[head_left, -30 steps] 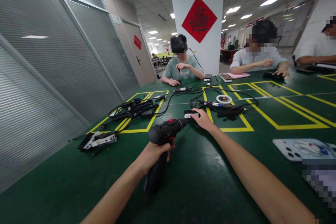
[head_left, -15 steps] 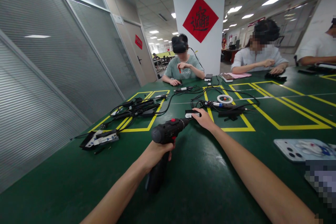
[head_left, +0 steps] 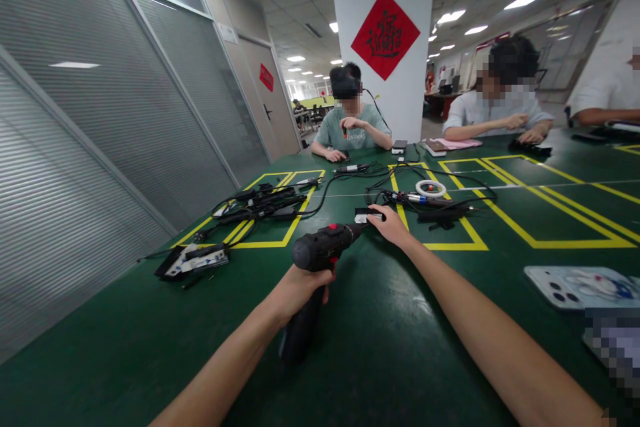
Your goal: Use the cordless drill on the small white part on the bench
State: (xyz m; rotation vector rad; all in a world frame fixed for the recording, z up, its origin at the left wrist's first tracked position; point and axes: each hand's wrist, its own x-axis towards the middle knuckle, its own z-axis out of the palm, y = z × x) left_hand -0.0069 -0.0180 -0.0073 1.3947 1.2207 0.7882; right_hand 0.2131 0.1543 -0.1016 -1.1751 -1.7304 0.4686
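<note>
My left hand (head_left: 300, 290) is wrapped round the grip of a black cordless drill (head_left: 323, 247) with red details. The drill points forward and to the right, its front end close to a small black-and-white part (head_left: 364, 216) on the table. Whether the tip touches that part I cannot tell. The fingers of my right hand (head_left: 390, 223) are closed on the right side of this part. What kind of part it is does not show clearly.
Black cables and tools (head_left: 265, 203) lie on the left; nearer is a black-and-white item (head_left: 193, 260). A white ring (head_left: 431, 189) and electric screwdriver (head_left: 417, 199) lie beyond my right hand. A phone (head_left: 580, 285) is at the right. Other people sit across the green table (head_left: 400, 360).
The whole view has shifted slightly. Both hands keep their holds, and the drill's front end stays by the small part.
</note>
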